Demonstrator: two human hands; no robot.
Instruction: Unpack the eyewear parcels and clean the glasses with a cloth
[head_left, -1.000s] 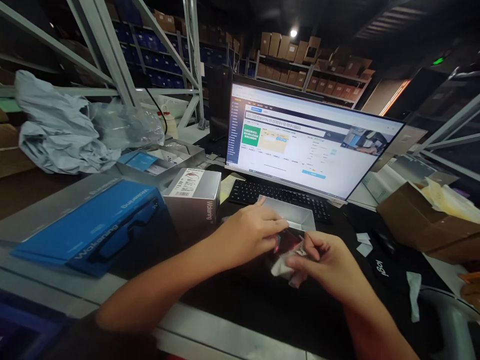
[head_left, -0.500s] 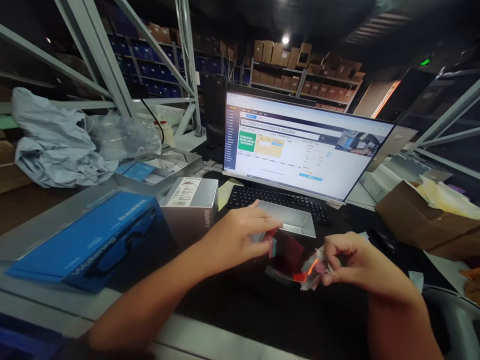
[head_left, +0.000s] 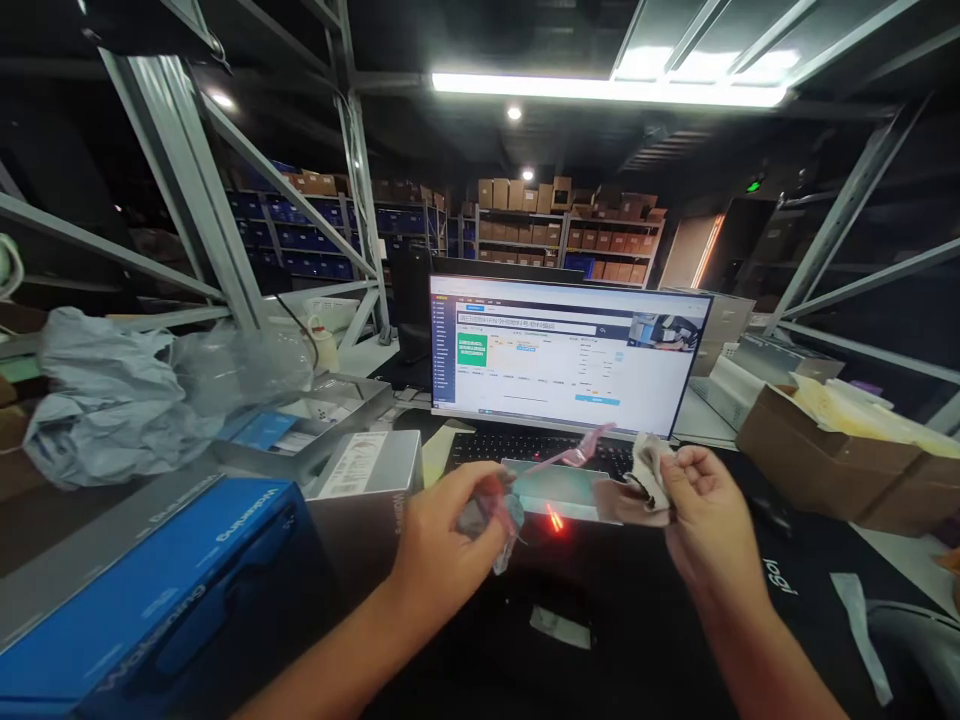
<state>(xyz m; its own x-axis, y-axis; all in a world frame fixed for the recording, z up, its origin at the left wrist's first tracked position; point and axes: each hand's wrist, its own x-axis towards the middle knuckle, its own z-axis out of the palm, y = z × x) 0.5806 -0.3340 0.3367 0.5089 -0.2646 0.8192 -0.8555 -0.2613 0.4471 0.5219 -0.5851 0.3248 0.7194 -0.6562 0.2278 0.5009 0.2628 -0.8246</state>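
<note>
My left hand is closed on crumpled clear plastic film, from which a twisted pink strip sticks out to the upper right. Level with it on the right, my right hand pinches a crumpled whitish wrapper; a brownish, blurred part hangs from its left side. Behind both hands lies a shallow silver tray, partly covered by them. A red scanner light falls between the hands. Below them, a small pale strip rests on the black mat.
At the left stand a blue box and a silver box, with crumpled grey plastic behind. A monitor and keyboard are ahead. On the right are a brown carton, a mouse and a pale strip.
The hands have drawn apart, and the dark red film between them is no longer stretched there. My right hand has risen with the wrapper. The camera has tilted up. A pale strip now shows on the mat.
</note>
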